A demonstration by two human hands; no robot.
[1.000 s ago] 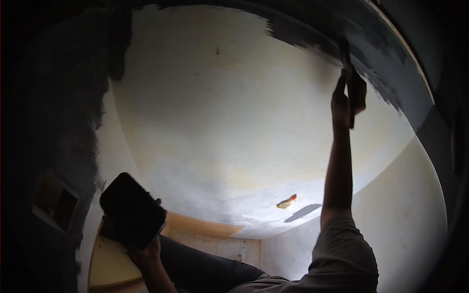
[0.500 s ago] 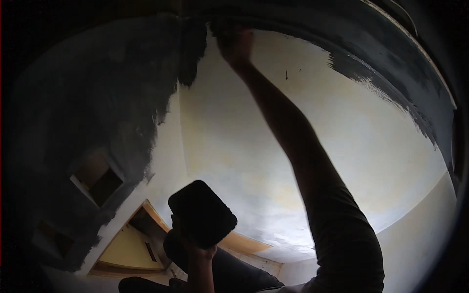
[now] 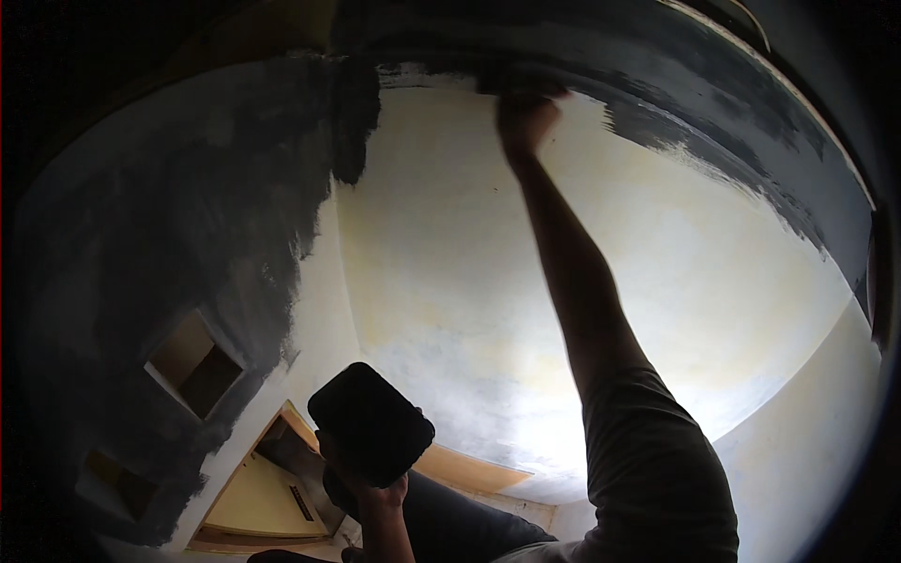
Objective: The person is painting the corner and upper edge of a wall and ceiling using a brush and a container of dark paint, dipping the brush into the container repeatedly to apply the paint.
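Note:
My right arm is stretched up to the pale cream wall (image 3: pixel 450 244). My right hand (image 3: pixel 528 120) is closed round a dark, wide brush-like tool (image 3: pixel 516 80) at the upper edge of the bare area, where the dark grey paint (image 3: pixel 657 117) begins. The tool is blurred and merges with the dark band behind it. Lower down, my left hand (image 3: pixel 380 493) grips a black tub (image 3: pixel 371 422) with rounded corners from below. Its contents are too dark to see.
Dark grey paint covers most of the left wall (image 3: pixel 178 225), with two recesses (image 3: pixel 194 364) in it. Below is a wood-framed opening (image 3: pixel 258 502). A wooden ledge (image 3: pixel 469 469) runs along the low part of the wall. My legs (image 3: pixel 469 521) are beneath the tub.
My right hand has moved to the right along the wall's upper edge. Dark streaks now show where it was. The tub appears slightly lower and further left as the view shifts.

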